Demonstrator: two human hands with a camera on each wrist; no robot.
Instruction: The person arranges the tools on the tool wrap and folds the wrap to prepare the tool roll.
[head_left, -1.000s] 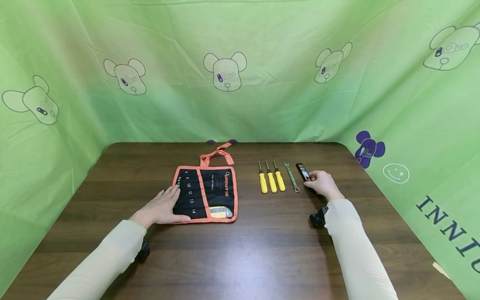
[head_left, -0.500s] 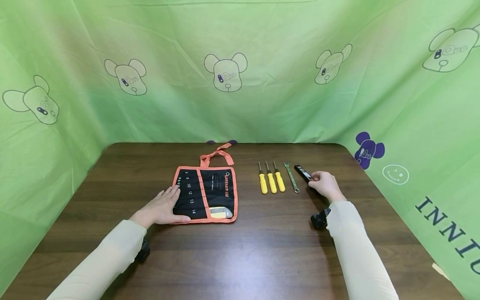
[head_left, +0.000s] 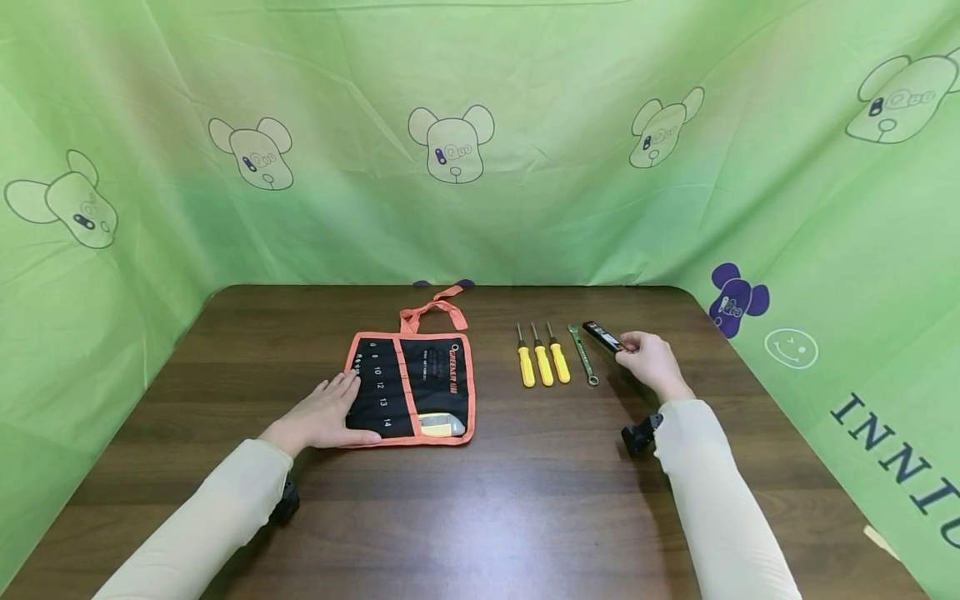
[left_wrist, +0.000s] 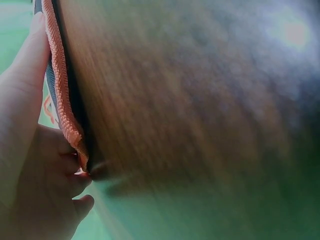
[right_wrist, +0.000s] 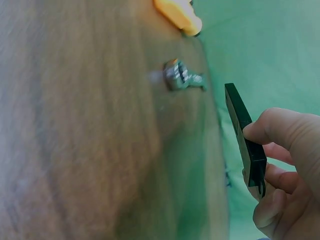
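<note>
A black tool pouch point(head_left: 442, 379) with orange trim lies flat on the table, its left column printed with numbers. My left hand point(head_left: 322, 415) rests on its left edge, fingers extended; in the left wrist view the thumb runs along the orange trim point(left_wrist: 60, 85). A yellow utility knife point(head_left: 441, 425) sits in the pouch's lower right pocket. With thumb and fingers my right hand point(head_left: 651, 362) pinches one end of a slim black case point(head_left: 602, 336) with a printed label. The right wrist view shows that black case point(right_wrist: 243, 132) tilted, its far end sticking out beyond the fingers.
Left of the black case lies a green combination wrench point(head_left: 582, 354). Three yellow-handled screwdrivers point(head_left: 543, 365) stand in a row between pouch and wrench. An orange tie strap point(head_left: 435, 312) trails from the pouch's far edge. A green printed curtain point(head_left: 525, 225) borders the table.
My right hand has lifted the black case and shifted slightly away from me, the case's far end swinging left towards the wrench. The left hand and pouch have stayed put.
</note>
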